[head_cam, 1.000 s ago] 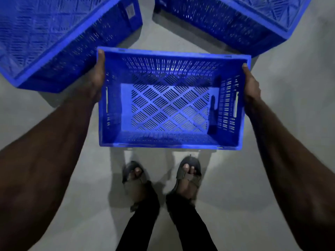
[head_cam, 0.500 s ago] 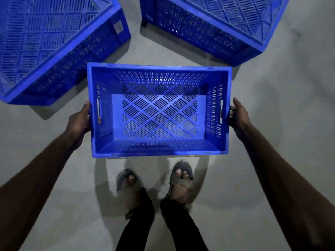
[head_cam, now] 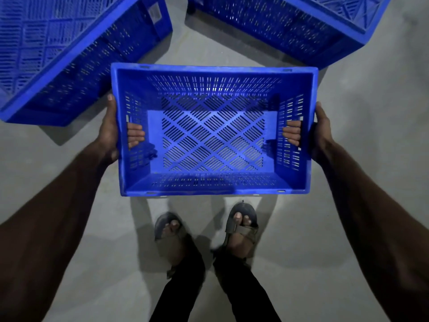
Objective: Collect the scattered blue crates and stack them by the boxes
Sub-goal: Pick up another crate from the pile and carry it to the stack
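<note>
An empty blue slotted crate is held upright above the grey floor, just ahead of my feet. My left hand grips its left wall, fingertips poking through the handle slot into the crate. My right hand grips the right wall the same way, fingers curled through that handle slot. Two more blue crates lie upside down on the floor beyond it: one at the upper left, one at the upper right.
The grey concrete floor stretches to the right and behind the held crate. My feet in sandals stand directly under the crate's near edge. A narrow gap of floor separates the two upturned crates.
My hands slid from the crate's far top corners down to the side handle slots, and the fingers now hook through them. The crate looks larger and closer in view.
</note>
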`<state>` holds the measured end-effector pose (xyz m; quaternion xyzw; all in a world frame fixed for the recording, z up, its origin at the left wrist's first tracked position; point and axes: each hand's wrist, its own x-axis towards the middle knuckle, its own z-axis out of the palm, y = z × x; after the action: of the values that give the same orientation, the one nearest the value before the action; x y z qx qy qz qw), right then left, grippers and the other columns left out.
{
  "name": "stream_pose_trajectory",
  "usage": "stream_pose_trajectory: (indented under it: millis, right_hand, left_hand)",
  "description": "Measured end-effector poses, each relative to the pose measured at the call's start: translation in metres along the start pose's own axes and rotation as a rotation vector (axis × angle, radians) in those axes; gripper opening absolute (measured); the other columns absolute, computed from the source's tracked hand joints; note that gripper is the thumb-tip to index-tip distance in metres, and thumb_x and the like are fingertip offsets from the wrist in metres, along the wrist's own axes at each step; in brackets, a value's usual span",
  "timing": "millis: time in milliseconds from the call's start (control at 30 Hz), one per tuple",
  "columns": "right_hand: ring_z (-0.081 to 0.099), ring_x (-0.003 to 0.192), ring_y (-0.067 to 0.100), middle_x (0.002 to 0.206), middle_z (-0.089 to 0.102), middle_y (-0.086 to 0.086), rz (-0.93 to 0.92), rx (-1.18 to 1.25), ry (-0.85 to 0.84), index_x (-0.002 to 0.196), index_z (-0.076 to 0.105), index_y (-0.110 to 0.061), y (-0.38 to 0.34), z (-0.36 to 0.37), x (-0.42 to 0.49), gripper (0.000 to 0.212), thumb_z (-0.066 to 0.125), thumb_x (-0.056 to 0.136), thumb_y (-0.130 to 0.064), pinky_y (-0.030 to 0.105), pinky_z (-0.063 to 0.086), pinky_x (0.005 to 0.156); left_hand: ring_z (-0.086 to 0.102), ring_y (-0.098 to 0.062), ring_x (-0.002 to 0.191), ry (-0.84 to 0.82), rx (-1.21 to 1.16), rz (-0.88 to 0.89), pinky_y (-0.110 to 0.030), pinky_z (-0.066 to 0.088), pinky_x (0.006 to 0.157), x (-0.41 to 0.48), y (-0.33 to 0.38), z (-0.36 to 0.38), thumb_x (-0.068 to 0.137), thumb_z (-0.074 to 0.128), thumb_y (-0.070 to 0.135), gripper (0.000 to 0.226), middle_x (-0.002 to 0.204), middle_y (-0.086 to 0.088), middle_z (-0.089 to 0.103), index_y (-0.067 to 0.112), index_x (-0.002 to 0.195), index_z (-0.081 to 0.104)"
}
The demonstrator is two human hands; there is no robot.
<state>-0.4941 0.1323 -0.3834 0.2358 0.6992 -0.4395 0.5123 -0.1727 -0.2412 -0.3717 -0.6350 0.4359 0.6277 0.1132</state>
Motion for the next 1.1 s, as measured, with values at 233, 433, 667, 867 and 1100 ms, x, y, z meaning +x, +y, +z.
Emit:
stream_pose_trajectory:
  millis: [233,433,667,867,1100]
  right_hand:
    - [0.056,0.046,0.021,0.052,0.057,0.006,0.007,0.006,0.102,0.07,0.049,-0.012,0.006,0.012,-0.03,0.083,0.022,0.088,-0.088,0.024,0.043,0.047]
    - [0.049,0.04,0.021,0.049,0.049,0.004,0.011,0.039,0.147,0.064,0.045,-0.015,0.004,-0.001,-0.125,0.079,0.027,0.088,-0.088,0.023,0.037,0.043]
    - [0.045,0.04,0.02,0.049,0.046,0.002,0.004,0.083,0.207,0.06,0.046,-0.02,-0.011,-0.012,-0.299,0.074,0.038,0.082,-0.09,0.025,0.035,0.043]
    - [0.049,0.041,0.021,0.051,0.049,0.003,-0.004,0.122,0.232,0.062,0.05,-0.017,-0.049,-0.024,-0.472,0.078,0.044,0.059,-0.095,0.022,0.038,0.042]
    - [0.046,0.039,0.019,0.048,0.047,0.001,-0.082,0.199,0.237,0.064,0.048,-0.017,-0.075,-0.044,-0.643,0.073,0.041,0.083,-0.087,0.024,0.034,0.041]
  left_hand:
    - [0.058,-0.018,0.04,0.1,-0.017,-0.047,-0.018,0.046,0.04,-0.018,-0.004,-0.005,0.084,0.015,0.094,0.099,0.046,-0.005,0.057,0.009,0.066,0.061]
    - [0.056,-0.017,0.039,0.124,-0.031,-0.031,-0.02,0.047,0.041,-0.105,0.003,-0.022,0.087,0.022,0.091,0.092,0.046,-0.004,0.056,0.008,0.07,0.058]
    - [0.046,-0.017,0.039,0.163,-0.018,0.006,-0.023,0.041,0.041,-0.263,0.045,-0.054,0.088,0.027,0.09,0.086,0.045,-0.001,0.05,0.012,0.066,0.055]
    - [0.041,-0.017,0.038,0.165,-0.028,0.038,-0.025,0.035,0.041,-0.428,0.101,-0.093,0.074,0.034,0.097,0.085,0.046,-0.001,0.045,0.015,0.062,0.054]
    - [0.035,-0.013,0.036,0.116,-0.056,0.159,-0.021,0.027,0.036,-0.584,0.149,-0.128,0.089,0.037,0.087,0.074,0.047,0.003,0.043,0.019,0.063,0.052]
